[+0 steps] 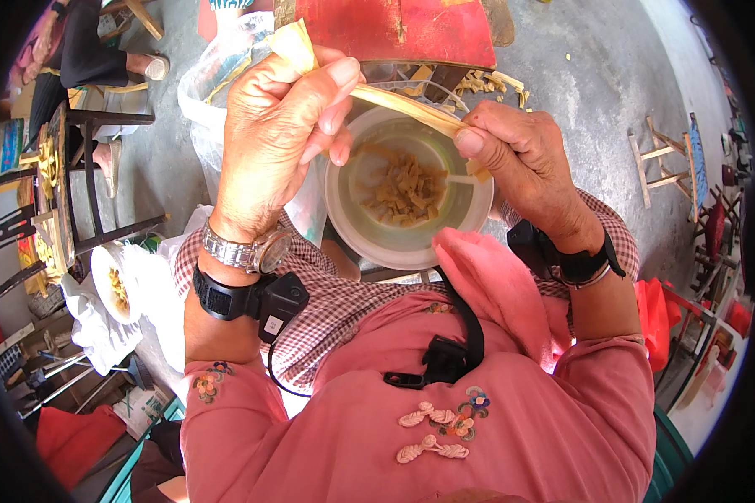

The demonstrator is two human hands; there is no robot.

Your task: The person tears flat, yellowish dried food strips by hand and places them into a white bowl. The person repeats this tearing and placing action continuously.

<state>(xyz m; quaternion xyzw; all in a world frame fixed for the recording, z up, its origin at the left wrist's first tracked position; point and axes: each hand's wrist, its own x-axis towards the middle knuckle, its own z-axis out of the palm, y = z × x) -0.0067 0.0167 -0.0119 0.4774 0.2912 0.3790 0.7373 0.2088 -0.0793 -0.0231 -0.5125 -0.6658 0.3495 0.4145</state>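
A flat, pale yellow strip (409, 105), which looks like dried plant leaf or husk, stretches between both hands. My left hand (280, 119) pinches it between thumb and fingers, and its wider folded end stands up above the knuckles. At the other end, my right hand (521, 157) grips the strip between thumb and curled forefinger. Below the strip is a round whitish plastic tub (377, 254) with a wire handle. Short tan-yellow pieces (409, 188) lie heaped in what looks like water in it. A pink cloth (491, 283) hangs by the tub's near rim.
A red-topped table (390, 31) stands just beyond the tub, with yellow scraps (494, 82) on the floor beneath. A clear plastic bag (211, 94) is at left. Another person's leg (94, 50), a dark chair (113, 116) and a bowl (110, 283) are farther left. A wooden stool (664, 157) stands right.
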